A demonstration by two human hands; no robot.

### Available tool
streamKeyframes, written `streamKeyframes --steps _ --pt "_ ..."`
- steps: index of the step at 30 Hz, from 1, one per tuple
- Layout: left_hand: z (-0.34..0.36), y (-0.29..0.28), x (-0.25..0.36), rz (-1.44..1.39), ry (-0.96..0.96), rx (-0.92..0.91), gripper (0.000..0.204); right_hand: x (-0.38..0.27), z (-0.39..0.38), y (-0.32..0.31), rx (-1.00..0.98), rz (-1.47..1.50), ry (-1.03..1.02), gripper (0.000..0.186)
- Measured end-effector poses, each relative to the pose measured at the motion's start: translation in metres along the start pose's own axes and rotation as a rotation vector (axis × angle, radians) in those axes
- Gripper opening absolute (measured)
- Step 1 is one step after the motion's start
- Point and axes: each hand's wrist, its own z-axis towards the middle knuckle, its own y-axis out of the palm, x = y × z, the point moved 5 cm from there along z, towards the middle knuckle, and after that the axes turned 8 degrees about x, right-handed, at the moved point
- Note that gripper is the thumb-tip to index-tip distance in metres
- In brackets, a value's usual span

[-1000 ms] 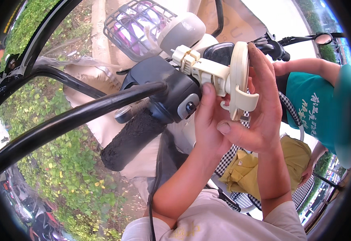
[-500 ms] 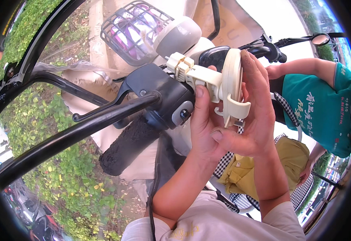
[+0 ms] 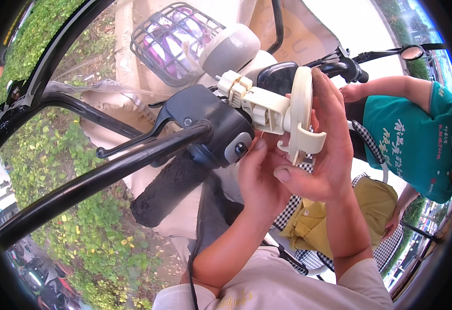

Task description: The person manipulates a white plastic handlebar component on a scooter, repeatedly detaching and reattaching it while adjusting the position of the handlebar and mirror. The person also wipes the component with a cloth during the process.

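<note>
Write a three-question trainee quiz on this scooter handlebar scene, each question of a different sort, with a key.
1. True or false: the right hand is wrapped around the cream phone holder.
2. Multiple choice: where are the left hand fingertips? A) beside the black switch box, under the holder's clamp; B) on the wire basket; C) on the mirror.
3. Fill in: the black brake lever sits above the rubber ____.

Key: 1 true; 2 A; 3 grip.
</note>
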Motion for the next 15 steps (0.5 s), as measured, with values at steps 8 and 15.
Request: streamKeyframes --steps 8,15 --pt "0.000 0.007 0.004 0.061 -0.011 0.093 0.061 0.000 0.001 0.001 0.012 0.010 -0.024 0.106" --pt "0.012 0.011 0.002 0.025 -0.043 0.146 0.055 -0.002 0.001 0.001 0.026 0.016 -0.029 0.105"
